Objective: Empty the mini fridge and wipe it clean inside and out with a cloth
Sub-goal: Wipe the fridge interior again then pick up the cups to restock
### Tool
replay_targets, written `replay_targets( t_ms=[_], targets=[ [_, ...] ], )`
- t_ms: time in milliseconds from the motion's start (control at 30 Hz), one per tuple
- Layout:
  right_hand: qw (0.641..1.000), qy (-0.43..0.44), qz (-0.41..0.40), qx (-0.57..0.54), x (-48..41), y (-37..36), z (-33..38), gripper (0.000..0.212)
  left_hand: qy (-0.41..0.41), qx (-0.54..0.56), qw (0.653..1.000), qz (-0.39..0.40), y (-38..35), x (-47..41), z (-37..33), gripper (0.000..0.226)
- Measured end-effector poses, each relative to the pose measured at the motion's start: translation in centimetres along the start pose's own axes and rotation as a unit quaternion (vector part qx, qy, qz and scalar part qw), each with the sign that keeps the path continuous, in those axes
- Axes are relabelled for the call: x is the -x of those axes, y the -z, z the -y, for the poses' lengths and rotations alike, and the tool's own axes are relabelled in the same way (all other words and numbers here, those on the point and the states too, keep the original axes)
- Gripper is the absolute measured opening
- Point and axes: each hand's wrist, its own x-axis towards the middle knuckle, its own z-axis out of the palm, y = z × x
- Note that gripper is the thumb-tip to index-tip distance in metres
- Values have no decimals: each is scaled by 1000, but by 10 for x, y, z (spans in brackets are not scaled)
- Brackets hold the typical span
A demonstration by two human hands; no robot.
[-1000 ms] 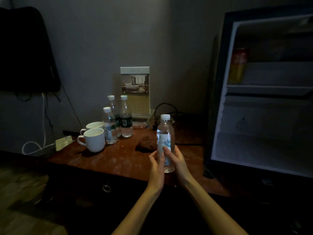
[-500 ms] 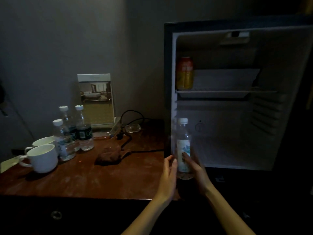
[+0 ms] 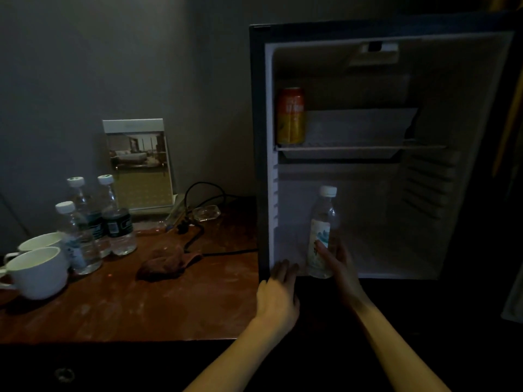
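The right hand (image 3: 336, 264) wraps thumb and fingers round the lower half of a water bottle (image 3: 322, 222), which stands upright at the front-left corner of the mini fridge (image 3: 261, 137) floor. The left hand (image 3: 278, 295) holds nothing, its fingers straight at the frame's lower left corner; I cannot tell if it touches. To handle the bottle well, keep the grip low and firm, keep the bottle vertical, and carry it clear of the front lip. 1 orange can (image 3: 290, 116) stands at the left end of the shelf (image 3: 359, 148) and likely comes out too. The desk (image 3: 169, 306) has room near its right edge, beside the brown cloth (image 3: 167, 264) and away from the 3 bottles (image 3: 113, 216) at its left.
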Motion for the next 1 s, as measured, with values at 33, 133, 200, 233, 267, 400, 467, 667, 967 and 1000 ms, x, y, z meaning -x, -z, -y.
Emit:
replay_targets(
  t_ms=[33, 133, 200, 233, 267, 400, 467, 667, 967, 1000],
  targets=[
    [1000, 5, 5, 24, -1, 0, 1, 34, -8, 2, 1000, -7, -3, 2, 2, 68],
    [994, 14, 39, 103, -6, 4, -1, 45, -27, -1, 999, -31, -16, 4, 7, 75],
    [987, 5, 60, 151, -7, 8, 1, 46, -32, -8, 998, -51, -16, 4, 6, 77],
    [982, 5, 65, 175, -8, 11, 3, 40, -32, -13, 998, -55, -13, 4, 3, 77],
    [977, 6, 68, 200, -9, 12, 6, 35, -28, -20, 998, -56, -12, 4, 2, 77],
    [954, 22, 48, 294, -19, 12, 15, 40, -26, -9, 997, -66, -10, 3, 2, 71],
    [956, 18, 40, 292, -22, 10, 11, 45, -34, 13, 997, -74, -12, 3, 4, 68],
    [953, 8, 53, 299, -47, -4, 6, 45, -35, 52, 994, -88, -16, 2, 10, 65],
    [961, -21, 67, 269, -85, -19, -10, 46, -42, 92, 986, -132, -25, 4, 13, 67],
    [961, -19, 63, 267, -89, -21, -12, 45, -43, 95, 985, -136, -25, 4, 13, 67]
  ],
)
